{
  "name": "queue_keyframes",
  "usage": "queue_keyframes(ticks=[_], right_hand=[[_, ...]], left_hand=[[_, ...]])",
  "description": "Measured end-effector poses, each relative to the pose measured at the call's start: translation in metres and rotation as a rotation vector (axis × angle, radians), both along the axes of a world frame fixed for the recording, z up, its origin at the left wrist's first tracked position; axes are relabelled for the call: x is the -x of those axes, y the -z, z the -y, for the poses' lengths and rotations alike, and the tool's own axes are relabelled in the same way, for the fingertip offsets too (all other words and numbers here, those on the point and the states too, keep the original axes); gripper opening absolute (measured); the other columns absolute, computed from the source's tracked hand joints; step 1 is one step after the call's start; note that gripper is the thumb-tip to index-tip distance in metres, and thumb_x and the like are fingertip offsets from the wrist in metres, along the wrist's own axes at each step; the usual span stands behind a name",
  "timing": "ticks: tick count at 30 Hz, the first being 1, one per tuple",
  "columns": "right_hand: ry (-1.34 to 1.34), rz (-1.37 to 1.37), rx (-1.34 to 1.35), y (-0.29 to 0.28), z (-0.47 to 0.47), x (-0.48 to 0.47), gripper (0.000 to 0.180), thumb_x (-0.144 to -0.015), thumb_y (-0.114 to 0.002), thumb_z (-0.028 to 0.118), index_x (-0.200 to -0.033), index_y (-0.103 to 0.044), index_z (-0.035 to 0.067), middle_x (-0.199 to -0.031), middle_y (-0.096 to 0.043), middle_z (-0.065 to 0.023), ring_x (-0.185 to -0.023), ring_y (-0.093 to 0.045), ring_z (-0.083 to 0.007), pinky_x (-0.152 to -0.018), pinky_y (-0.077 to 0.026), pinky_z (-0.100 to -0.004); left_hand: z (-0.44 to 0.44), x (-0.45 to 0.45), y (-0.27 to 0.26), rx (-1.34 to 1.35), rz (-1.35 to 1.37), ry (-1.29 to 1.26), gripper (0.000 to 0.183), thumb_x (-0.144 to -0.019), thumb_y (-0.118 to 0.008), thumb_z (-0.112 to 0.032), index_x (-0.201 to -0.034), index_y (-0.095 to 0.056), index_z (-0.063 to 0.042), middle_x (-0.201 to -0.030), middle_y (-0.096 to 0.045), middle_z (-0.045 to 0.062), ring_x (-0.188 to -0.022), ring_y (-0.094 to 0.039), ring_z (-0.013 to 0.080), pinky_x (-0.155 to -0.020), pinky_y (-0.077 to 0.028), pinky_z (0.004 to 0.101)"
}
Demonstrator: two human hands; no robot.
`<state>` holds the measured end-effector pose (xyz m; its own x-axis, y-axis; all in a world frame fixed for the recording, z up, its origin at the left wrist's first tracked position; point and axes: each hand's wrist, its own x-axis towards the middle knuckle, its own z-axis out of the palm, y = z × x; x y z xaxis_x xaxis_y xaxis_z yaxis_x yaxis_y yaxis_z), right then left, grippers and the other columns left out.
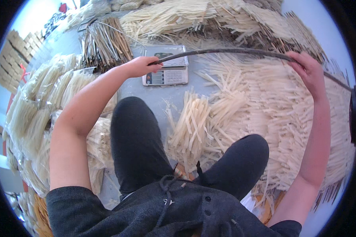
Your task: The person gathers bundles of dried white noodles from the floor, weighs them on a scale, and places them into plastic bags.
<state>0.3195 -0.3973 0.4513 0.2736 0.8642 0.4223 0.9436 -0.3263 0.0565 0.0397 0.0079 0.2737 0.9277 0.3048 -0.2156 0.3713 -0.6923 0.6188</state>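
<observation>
A long, thin dark stick or cable (pixel 222 51) spans the space in front of me and appears bowed; I cannot tell whether it is stiff. Its near-left end is pinched in my left hand (pixel 141 66), beside the digital scale (pixel 173 76). My right hand (pixel 308 69) grips it farther along, above the pale strips at the right. Beyond that hand the dark length runs on to the picture's right rim. The scale sits on the grey floor, its keypad and display towards me, its upper part crossed by the dark length.
Flat cream strips (pixel 279 118) cover the right side, with a loose heap (pixel 192 118) between my knees. Brown sticks (pixel 105 43) stand bundled behind my left hand. Clear plastic bags (pixel 38 118) of strips are stacked at the left. More strips (pixel 172 19) lie piled at the back.
</observation>
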Motion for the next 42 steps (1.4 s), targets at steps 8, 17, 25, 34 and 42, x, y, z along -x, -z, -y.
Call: queue_keyframes(ticks=[8,17,25,34,42], right_hand=[[-0.378,0.539,-0.521,0.027,-0.288,0.007,0.048,-0.079,-0.062,0.009,-0.126,-0.049,0.009,-0.122,-0.045,-0.0144,-0.107,-0.048,-0.0357,-0.088,-0.043,-0.0411],[-0.265,-1.238,-0.291,0.352,-0.533,0.148,0.028,-0.088,-0.056,0.020,-0.106,-0.049,-0.001,-0.091,-0.065,-0.0164,-0.084,-0.064,-0.0297,-0.075,-0.049,-0.0402],[-0.406,-1.241,0.154,0.414,-0.656,0.166,0.056,-0.091,-0.049,0.028,-0.138,-0.035,0.002,-0.118,-0.055,-0.0247,-0.108,-0.054,-0.0407,-0.094,-0.042,-0.0436],[-0.212,-1.454,0.030,0.464,-0.646,0.116,0.034,-0.087,-0.057,0.027,-0.112,-0.061,0.004,-0.099,-0.066,-0.0172,-0.092,-0.064,-0.0319,-0.083,-0.049,-0.0386],[0.449,-1.807,-0.135,0.496,-0.385,0.047,0.026,-0.094,-0.055,0.019,-0.112,-0.062,0.003,-0.091,-0.066,-0.0067,-0.082,-0.062,-0.0112,-0.074,-0.051,-0.0252]], left_hand=[[-0.062,0.057,0.150,0.398,0.517,-0.402,0.029,-0.094,-0.057,-0.019,-0.121,-0.053,-0.009,-0.096,-0.066,0.002,-0.085,-0.060,0.0085,-0.072,-0.047,0.0239],[-0.135,-0.030,0.212,0.722,0.815,-0.625,0.042,-0.094,-0.050,-0.008,-0.134,-0.042,-0.013,-0.112,-0.057,-0.001,-0.094,-0.055,0.0081,-0.072,-0.047,0.0218],[-0.288,-0.004,0.279,0.739,0.875,-0.990,0.034,-0.092,-0.056,-0.014,-0.123,-0.045,-0.008,-0.104,-0.058,0.002,-0.088,-0.058,0.0094,-0.061,-0.049,0.0210],[-0.510,0.009,0.361,0.757,0.652,-1.216,0.035,-0.092,-0.054,-0.021,-0.115,-0.045,0.004,-0.103,-0.060,0.016,-0.083,-0.067,0.0317,-0.062,-0.059,0.0384],[-0.416,-0.099,0.329,-0.762,0.433,-0.860,0.055,-0.084,-0.066,-0.031,-0.127,-0.051,0.000,-0.120,-0.058,0.017,-0.111,-0.055,0.0264,-0.094,-0.041,0.0354]])
